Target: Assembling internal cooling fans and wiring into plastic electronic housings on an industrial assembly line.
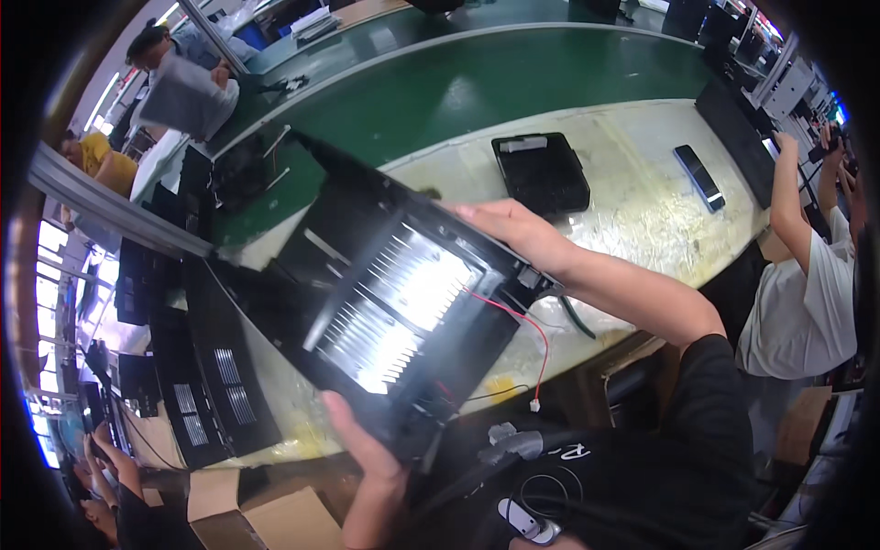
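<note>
Both my hands hold up a black plastic housing [312, 344], tilted over the near side of the work surface. Two bright slotted grilles show in its middle. A thin red wire [547, 348] hangs from it, ending in a small white connector [534, 404]. My right hand [522, 234] grips the housing's upper right edge, its fingertips partly hidden. At the lower edge my left hand [367, 449] is closed round a corner, thumb in sight and the other fingers hidden behind the part.
A shallow black tray [570, 188] and a phone [699, 177] lie on the film-covered table [642, 257]. Beyond runs a green conveyor belt [550, 73]. Black slotted panels [197, 367] stand at left, above an open cardboard box [293, 527]. Other people work on both sides.
</note>
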The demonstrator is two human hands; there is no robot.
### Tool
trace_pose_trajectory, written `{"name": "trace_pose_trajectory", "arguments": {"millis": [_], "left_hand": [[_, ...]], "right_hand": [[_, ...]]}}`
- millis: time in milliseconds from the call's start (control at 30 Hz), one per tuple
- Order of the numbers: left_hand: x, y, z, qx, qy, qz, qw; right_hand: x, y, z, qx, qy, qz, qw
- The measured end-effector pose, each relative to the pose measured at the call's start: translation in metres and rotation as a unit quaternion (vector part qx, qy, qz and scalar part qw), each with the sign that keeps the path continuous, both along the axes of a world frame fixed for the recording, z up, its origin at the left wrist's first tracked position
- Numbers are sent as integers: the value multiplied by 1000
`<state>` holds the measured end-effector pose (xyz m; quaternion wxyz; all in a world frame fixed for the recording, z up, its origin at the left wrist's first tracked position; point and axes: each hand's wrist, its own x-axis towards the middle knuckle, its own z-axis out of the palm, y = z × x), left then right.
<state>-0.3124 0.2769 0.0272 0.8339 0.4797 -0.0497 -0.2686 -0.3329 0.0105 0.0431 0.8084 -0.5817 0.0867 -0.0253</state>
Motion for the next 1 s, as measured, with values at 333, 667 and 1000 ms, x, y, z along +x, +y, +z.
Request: {"name": "trace_pose_trajectory", "arguments": {"millis": [333, 667, 1000], "left_hand": [[232, -196, 69, -104, -133, -46, 985], [306, -409, -60, -77, -101, -56, 990], [344, -323, -55, 316, -355, 361, 803]], "right_hand": [[140, -145, 70, 125, -22, -108, 986], [175, -318, -34, 132, 7, -177, 975], [129, -379, -24, -117, 10, -358, 926]]}}
